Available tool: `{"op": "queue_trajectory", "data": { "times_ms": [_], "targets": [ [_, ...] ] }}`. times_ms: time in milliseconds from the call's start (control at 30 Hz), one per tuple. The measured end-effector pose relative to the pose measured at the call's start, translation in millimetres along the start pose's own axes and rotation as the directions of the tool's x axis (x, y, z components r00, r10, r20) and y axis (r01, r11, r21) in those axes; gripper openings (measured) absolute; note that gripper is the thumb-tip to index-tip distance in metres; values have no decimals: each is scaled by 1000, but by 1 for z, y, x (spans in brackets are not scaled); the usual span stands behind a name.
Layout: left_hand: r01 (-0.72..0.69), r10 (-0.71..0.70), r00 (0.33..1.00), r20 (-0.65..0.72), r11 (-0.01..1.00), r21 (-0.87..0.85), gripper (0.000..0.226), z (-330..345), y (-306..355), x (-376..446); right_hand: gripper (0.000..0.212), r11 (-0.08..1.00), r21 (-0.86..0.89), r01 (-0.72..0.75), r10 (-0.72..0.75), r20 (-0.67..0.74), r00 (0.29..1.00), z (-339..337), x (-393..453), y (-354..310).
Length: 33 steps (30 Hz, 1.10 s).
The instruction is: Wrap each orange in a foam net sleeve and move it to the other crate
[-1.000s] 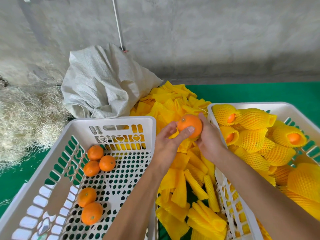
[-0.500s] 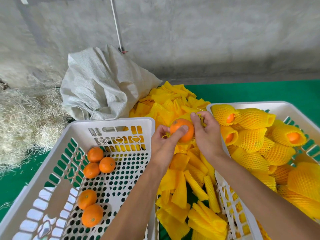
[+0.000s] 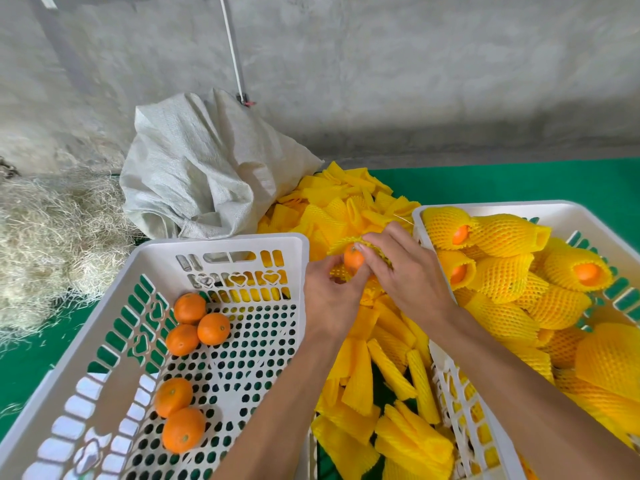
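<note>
Both hands meet over the gap between the 2 crates, right above the heap of loose yellow sleeves. The orange sits between them, only partly showing — a foam net sleeve is stretched around its top and sides. The left hand curls its fingers and thumb in against the near side of the fruit and the sleeve's lower edge, gripping. The right hand comes across from the other side, fingers bent over the netting and pinching it against the orange. To the left, the left crate holds 5 bare oranges: 3 clustered toward the far wall, 2 touching nearer the camera. On the right, the right crate is packed with wrapped oranges, orange skin peeking out of several sleeve mouths. Behind the left crate slumps a white woven sack, with a pile of straw off to its left — all on a green mat.
</note>
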<state>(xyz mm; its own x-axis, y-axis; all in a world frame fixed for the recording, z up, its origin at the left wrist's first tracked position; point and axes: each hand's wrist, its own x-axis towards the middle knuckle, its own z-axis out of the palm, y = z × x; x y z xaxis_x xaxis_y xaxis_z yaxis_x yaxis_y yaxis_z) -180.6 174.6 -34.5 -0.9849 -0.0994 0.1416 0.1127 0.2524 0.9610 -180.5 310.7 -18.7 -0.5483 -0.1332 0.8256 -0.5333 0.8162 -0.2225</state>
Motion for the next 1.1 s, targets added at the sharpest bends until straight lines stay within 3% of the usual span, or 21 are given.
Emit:
{"op": "queue_trajectory", "data": {
  "times_ms": [133,233,300,367,400,433,500,533,567,600,733,800,867,933,1000,1100],
  "targets": [
    [-47,46,999,22,998,42,30,-2,0,0,24,999,-10,52,-51,69,996,-2,1,0],
    [-22,22,1000,-19,1000,-14,9,-5,2,0,32,998,66,3,-7,61,998,-7,2,3],
    [-44,41,998,-48,997,-61,20,-6,0,1,34,996,29,-90,91,-22,996,-9,1,5],
    [-20,14,999,-51,993,-112,10,-8,0,2,33,933,130,-335,342,-35,939,-5,1,5],
    [0,-4,1000,-31,991,-131,12,-8,1,1,35,833,252,-493,505,19,863,-3,3,3],
    [28,-29,1000,-8,989,-143,25,-7,0,2,38,660,382,-648,655,132,744,0,6,1],
    [99,-91,994,61,985,-144,42,-6,1,3,48,167,575,-801,775,425,467,4,13,-1],
    [116,-102,990,98,982,-149,44,-6,1,2,52,-37,619,-784,752,534,386,4,16,0],
    [115,-94,986,136,981,-156,43,-6,3,1,54,-165,642,-749,712,603,360,2,18,1],
    [107,-78,981,176,981,-161,41,-5,3,1,54,-227,650,-725,675,642,364,1,19,1],
    [118,-55,961,272,968,-222,34,-4,5,0,42,-199,667,-718,672,626,395,1,14,-3],
    [177,-92,952,291,944,-279,37,-6,5,2,58,-183,704,-686,684,593,426,3,12,-7],
    [240,-133,940,314,913,-331,54,-10,4,2,74,-134,731,-669,693,552,464,6,12,-10],
    [274,-163,932,323,902,-333,61,-12,4,2,92,-51,717,-695,724,505,469,8,12,-13],
    [278,-173,937,305,897,-345,44,-12,3,4,105,82,669,-739,751,446,487,9,10,-16],
    [341,-216,921,326,851,-400,33,-11,3,7,116,249,650,-718,723,368,584,10,6,-20]
  ]
}}
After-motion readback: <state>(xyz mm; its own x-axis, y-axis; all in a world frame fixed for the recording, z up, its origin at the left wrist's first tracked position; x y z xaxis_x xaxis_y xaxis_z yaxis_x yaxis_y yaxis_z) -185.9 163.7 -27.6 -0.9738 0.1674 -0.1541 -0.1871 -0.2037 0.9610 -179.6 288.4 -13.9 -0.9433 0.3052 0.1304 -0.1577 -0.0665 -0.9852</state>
